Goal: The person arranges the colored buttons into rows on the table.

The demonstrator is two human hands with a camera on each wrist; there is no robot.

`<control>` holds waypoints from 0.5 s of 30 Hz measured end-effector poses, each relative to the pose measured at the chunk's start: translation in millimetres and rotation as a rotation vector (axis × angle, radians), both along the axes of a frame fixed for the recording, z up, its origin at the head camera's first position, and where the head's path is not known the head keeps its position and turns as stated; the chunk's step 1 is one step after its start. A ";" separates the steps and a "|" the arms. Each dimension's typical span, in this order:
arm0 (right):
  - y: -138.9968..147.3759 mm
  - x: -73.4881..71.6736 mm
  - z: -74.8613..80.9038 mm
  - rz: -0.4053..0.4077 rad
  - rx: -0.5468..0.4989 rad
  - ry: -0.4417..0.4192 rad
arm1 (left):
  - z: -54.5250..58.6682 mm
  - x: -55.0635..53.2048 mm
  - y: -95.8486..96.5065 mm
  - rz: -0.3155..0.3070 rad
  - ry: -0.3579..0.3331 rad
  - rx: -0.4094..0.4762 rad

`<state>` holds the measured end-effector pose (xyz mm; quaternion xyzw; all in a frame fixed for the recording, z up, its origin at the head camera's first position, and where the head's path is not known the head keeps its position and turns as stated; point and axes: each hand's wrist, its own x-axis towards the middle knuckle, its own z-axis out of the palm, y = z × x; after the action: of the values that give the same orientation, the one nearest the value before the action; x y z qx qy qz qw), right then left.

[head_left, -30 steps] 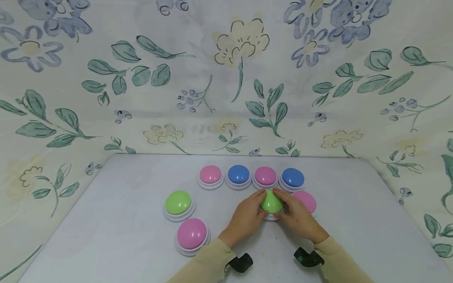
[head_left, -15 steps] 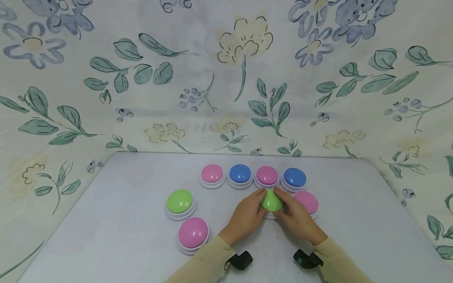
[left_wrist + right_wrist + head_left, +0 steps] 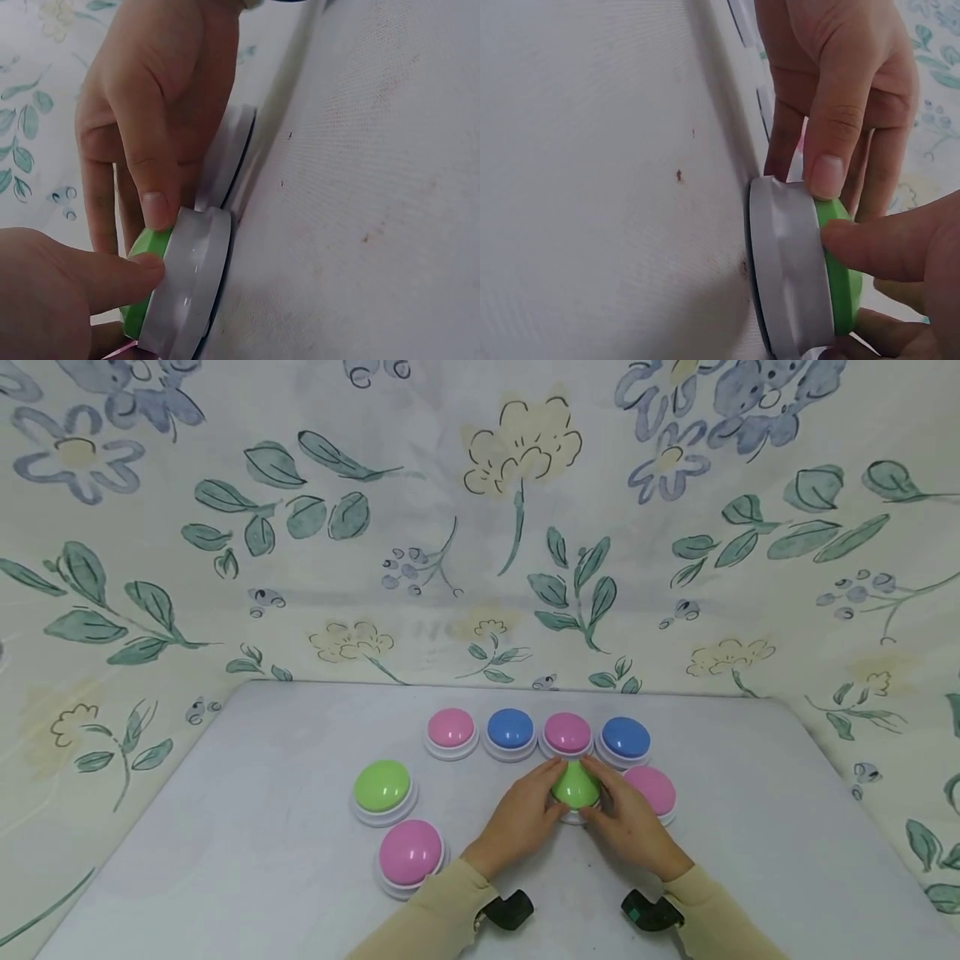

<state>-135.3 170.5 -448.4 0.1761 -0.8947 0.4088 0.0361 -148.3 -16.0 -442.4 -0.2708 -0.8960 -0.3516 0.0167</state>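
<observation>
A green push button (image 3: 576, 787) with a white base lies on the white table, right of the middle. My left hand (image 3: 521, 822) holds it from the left, thumb at the near side and fingertips at the far side. From the right my right hand (image 3: 633, 818) grips the same dome in a mirrored way. Up close in the left wrist view, both thumbs touch the edge of the green dome (image 3: 137, 315) just above the white base (image 3: 184, 281). In the right wrist view the white base (image 3: 791, 270) appears to stand on the table; the far fingers are partly hidden.
Behind my hands stands a row of buttons: pink (image 3: 451, 728), blue (image 3: 511, 729), pink (image 3: 567, 733) and blue (image 3: 626, 738). Another pink button (image 3: 651, 791) is beside my right hand. Left lie a green button (image 3: 382, 787) and a pink button (image 3: 410, 853). Floral cloth (image 3: 420, 527) hangs behind.
The head view has shifted slightly. Both hands keep their hold on the green push button, and the other buttons stay in place.
</observation>
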 end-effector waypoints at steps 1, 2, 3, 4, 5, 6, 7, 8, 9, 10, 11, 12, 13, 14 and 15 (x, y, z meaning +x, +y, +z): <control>-0.2 0.2 0.5 -0.002 -0.002 0.004 | 0.0 0.2 -0.3 -0.002 0.005 0.002; -0.4 0.6 1.3 -0.003 -0.005 0.010 | 0.2 0.2 -0.6 -0.003 0.009 0.002; -0.7 0.9 2.0 -0.006 -0.005 0.015 | 0.4 0.3 -1.0 -0.003 0.011 0.003; -0.9 1.2 2.6 -0.008 -0.007 0.016 | 0.8 0.4 -1.4 -0.002 0.011 0.001; -1.0 1.3 3.0 -0.009 -0.007 0.019 | 1.3 0.6 -2.0 0.001 0.013 -0.002; -1.2 1.3 3.4 -0.009 -0.011 0.020 | 2.0 0.9 -2.7 0.005 0.007 -0.003; -1.4 1.6 4.1 -0.010 -0.015 0.020 | 2.7 1.2 -3.4 0.009 0.000 -0.005; -1.5 1.8 4.5 -0.010 -0.017 0.022 | 3.8 1.3 -4.4 0.013 -0.014 -0.005; -1.6 1.9 5.0 -0.010 -0.023 0.022 | 4.6 1.5 -5.4 0.014 -0.025 -0.006; -1.6 2.1 5.4 -0.010 -0.030 0.022 | 6.0 1.8 -6.6 0.016 -0.032 -0.009; -1.5 2.5 6.1 -0.011 -0.036 0.024 | 7.1 1.9 -7.9 0.018 -0.041 -0.009; -1.6 3.0 7.1 -0.014 -0.043 0.024 | 8.4 1.9 -9.5 0.017 -0.046 -0.008; -1.8 3.5 7.9 -0.017 -0.047 0.025 | 9.9 2.2 -11.3 0.015 -0.052 -0.004; -2.1 3.9 8.4 -0.019 -0.051 0.025 | 11.4 2.3 -13.3 0.014 -0.054 0.000; -2.5 4.3 9.1 -0.019 -0.056 0.027 | 13.1 2.7 -15.4 0.013 -0.055 0.000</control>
<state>-131.0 168.0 -439.3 0.1720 -0.8839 0.4310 0.0572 -145.6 -31.4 -429.3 -0.2550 -0.8979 -0.3587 -0.0055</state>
